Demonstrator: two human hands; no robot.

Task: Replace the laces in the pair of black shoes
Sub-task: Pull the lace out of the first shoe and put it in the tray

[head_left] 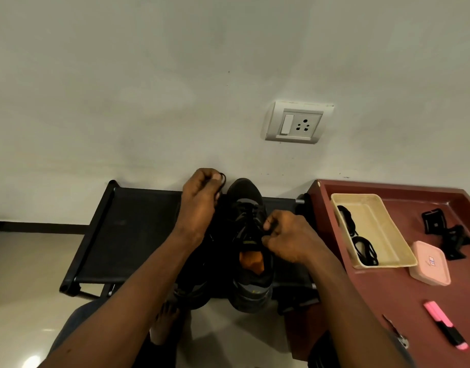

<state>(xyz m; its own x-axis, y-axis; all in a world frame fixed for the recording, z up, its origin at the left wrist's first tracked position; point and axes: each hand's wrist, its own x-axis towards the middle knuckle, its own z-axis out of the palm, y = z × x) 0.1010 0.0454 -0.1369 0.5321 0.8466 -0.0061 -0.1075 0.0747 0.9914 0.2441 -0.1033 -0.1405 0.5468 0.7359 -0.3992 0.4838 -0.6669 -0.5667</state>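
Shoes in black make up the pair, and the clearer one, the orange-lined shoe (251,277), stands on a low black rack (127,229) with its toe toward the wall and its heel toward the person. The second shoe (194,293) sits just beside it on the left, mostly hidden under the left forearm and too dark to read in detail. The left grip (199,200) is raised beyond and left of the orange-lined shoe's toe, fingers curled tight around a loop of black lace (222,179) that runs down toward the shoe. The right grip (287,237) rests against the shoe's right side at the eyelets, thumb and fingertips pinched together on the lace there. To the right of the shoe stands a reddish-brown table (387,301), which carries a cream tray (374,227) with spare black laces (364,248) lying in it. Touching the tray's near corner is a pink lidded box (430,262); farther right lie black clips (446,232), and nearer the person a pink highlighter (446,328). On the wall above and right of the shoe is a socket plate (299,122). Below the shoe's heel, a bare foot (165,325) rests on the pale floor.
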